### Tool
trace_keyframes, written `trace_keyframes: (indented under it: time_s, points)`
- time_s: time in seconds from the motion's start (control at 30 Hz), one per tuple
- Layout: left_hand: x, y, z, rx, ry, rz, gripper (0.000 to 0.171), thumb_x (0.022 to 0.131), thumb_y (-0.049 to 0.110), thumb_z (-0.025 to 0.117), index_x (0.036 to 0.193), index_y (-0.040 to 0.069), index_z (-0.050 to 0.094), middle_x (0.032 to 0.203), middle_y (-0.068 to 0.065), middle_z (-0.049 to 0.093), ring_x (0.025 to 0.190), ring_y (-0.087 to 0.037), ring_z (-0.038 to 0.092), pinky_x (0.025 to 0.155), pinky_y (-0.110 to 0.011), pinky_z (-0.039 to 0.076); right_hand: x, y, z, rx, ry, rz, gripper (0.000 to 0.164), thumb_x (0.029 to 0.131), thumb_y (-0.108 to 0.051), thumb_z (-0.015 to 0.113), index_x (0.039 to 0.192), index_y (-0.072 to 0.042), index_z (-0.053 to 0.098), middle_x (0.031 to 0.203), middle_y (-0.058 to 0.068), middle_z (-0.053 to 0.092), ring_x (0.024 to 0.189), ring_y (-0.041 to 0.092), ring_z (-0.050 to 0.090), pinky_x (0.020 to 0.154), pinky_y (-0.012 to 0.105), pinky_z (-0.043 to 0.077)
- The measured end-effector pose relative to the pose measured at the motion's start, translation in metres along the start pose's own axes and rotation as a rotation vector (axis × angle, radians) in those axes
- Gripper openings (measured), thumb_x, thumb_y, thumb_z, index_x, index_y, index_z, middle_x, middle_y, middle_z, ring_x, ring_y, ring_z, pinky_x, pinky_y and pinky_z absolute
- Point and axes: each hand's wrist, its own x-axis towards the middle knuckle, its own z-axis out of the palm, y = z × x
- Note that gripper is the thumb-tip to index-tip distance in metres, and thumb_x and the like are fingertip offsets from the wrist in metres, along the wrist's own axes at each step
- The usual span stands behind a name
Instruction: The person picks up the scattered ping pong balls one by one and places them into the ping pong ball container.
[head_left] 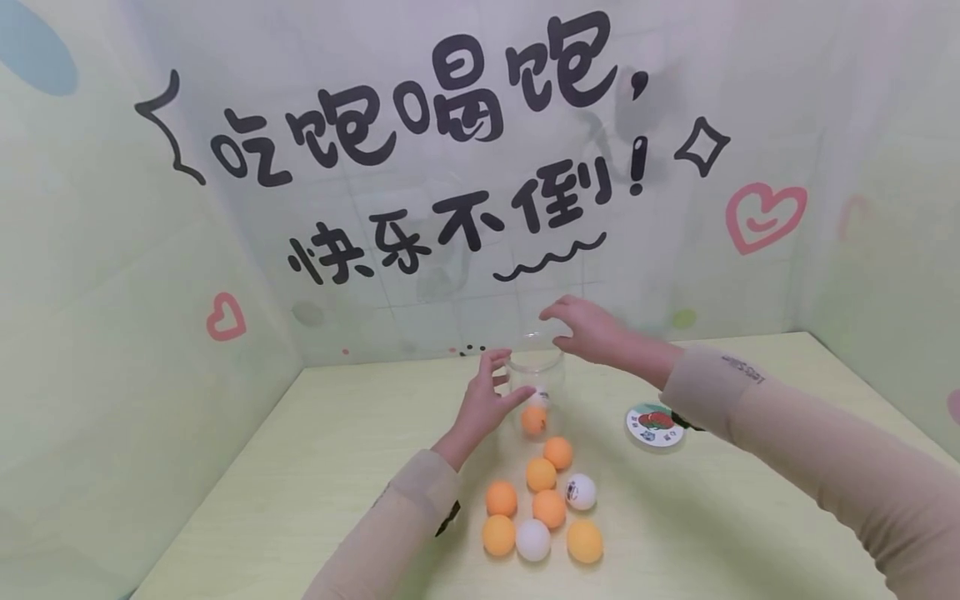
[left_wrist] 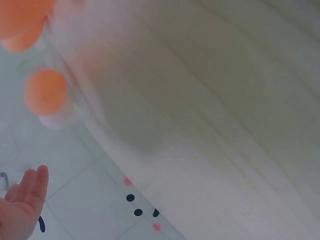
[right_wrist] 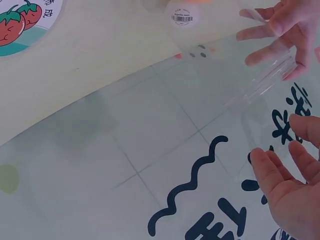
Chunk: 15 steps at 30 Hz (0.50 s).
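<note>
Monitoring remotely. My left hand (head_left: pixel 483 404) is curling round the near-left side of the clear jar (head_left: pixel 553 377), fingers apart, thumb reaching across the front. My right hand (head_left: pixel 596 331) is hovering beside the mouth, fingers bent, a gap showing between forefinger and thumb; whether they're pinching anything, I'm not managing to tell. The jar is standing on the table (head_left: pixel 360 442) near the back wall (head_left: pixel 420 325), with a white ball (head_left: pixel 542 396) and an orange ball (head_left: pixel 534 421) showing through it. Six orange and two white loose balls (head_left: pixel 549 508) are lying nearer me; a printed disc (head_left: pixel 656 427) is lying off to the right.

Step, as I'm judging it: left hand steadying, right hand working at the mouth. Next move is probably calling for a still jar and right fingers staying clear of the rim.

Hard bits: a faint clear edge (head_left: pixel 533 335) is showing above the rim, maybe a separate piece, maybe not. Left wrist view is blurring badly and cutting a hand off at the corner. Right wrist view is cropping both hands; transparent walls are vanishing against the lettering (right_wrist: pixel 287 125).
</note>
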Motion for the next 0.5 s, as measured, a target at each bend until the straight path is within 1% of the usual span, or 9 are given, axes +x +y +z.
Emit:
trace_keyframes:
  time_s: [0.1, 0.2, 0.3, 0.43, 0.5]
  points:
    - [0.000, 0.000, 0.000, -0.004, -0.007, 0.003, 0.064, 0.080, 0.031, 0.070, 0.130, 0.017, 0.032, 0.139, -0.016, 0.039, 0.115, -0.037, 0.051, 0.091, -0.049, 0.044, -0.014, -0.001, -0.001, 0.008, 0.029, 0.005, 0.034, 0.080, -0.003, 0.065, 0.113, 0.003, 0.058, 0.114, 0.018, 0.058, 0.107, 0.032, 0.054, 0.092, 0.044, 0.044]
    - [0.000, 0.000, 0.000, 0.001, -0.006, -0.003, 0.064, 0.080, 0.032, 0.070, 0.130, 0.018, 0.032, 0.138, -0.017, 0.039, 0.115, -0.037, 0.051, 0.090, -0.048, 0.045, -0.030, -0.003, 0.003, 0.009, 0.051, -0.045, 0.034, 0.078, -0.004, 0.068, 0.111, 0.002, 0.060, 0.111, 0.016, 0.061, 0.104, 0.032, 0.055, 0.089, 0.044, 0.045]
    - [-0.001, 0.001, 0.000, 0.008, -0.005, -0.010, 0.065, 0.079, 0.032, 0.070, 0.131, 0.018, 0.032, 0.139, -0.017, 0.038, 0.116, -0.037, 0.050, 0.091, -0.048, 0.045, -0.045, -0.007, 0.011, 0.030, 0.019, -0.076, 0.035, 0.078, -0.005, 0.069, 0.111, 0.001, 0.060, 0.110, 0.015, 0.061, 0.104, 0.031, 0.055, 0.089, 0.043, 0.046]
    - [-0.001, 0.002, 0.001, 0.013, -0.004, -0.016, 0.066, 0.079, 0.032, 0.070, 0.132, 0.017, 0.032, 0.140, -0.017, 0.037, 0.116, -0.037, 0.050, 0.091, -0.048, 0.044, -0.062, -0.013, 0.026, 0.073, -0.069, -0.090, 0.035, 0.079, -0.006, 0.069, 0.112, 0.000, 0.059, 0.110, 0.013, 0.059, 0.103, 0.028, 0.056, 0.088, 0.041, 0.047]
    - [-0.001, 0.002, 0.001, 0.015, -0.002, -0.019, 0.067, 0.079, 0.031, 0.070, 0.132, 0.017, 0.032, 0.140, -0.017, 0.037, 0.117, -0.037, 0.050, 0.091, -0.049, 0.044, -0.069, -0.014, 0.034, 0.093, -0.096, -0.117, 0.034, 0.078, -0.006, 0.069, 0.111, 0.000, 0.060, 0.109, 0.013, 0.059, 0.100, 0.027, 0.057, 0.085, 0.039, 0.049]
